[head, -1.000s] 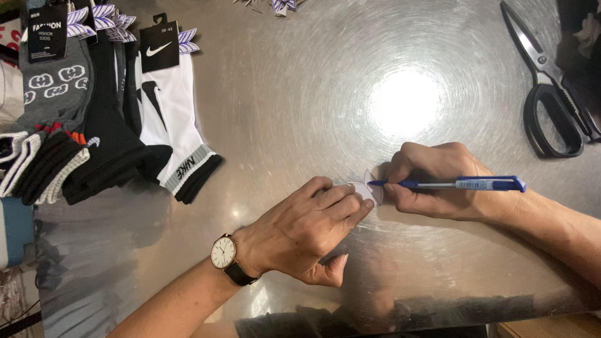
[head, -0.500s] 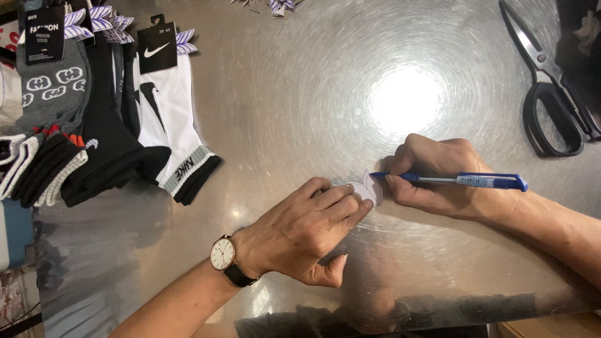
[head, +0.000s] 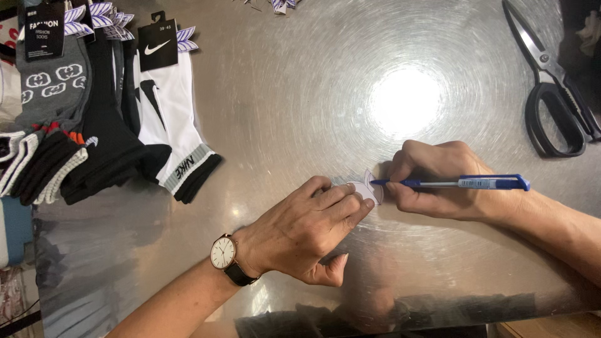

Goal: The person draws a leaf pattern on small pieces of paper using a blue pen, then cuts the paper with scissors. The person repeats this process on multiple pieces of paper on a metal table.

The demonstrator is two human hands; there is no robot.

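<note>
On the steel table, left hand flat on a paper tag, right hand gripping a blue pen.

Socks: table left edge, far corner | scissors: far right corner | paper tag: centre, between both hands

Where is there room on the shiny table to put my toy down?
Bare table lies between the socks and the scissors, above both hands. The left edge is crowded with socks. The left hand and right hand fill the middle front.
</note>
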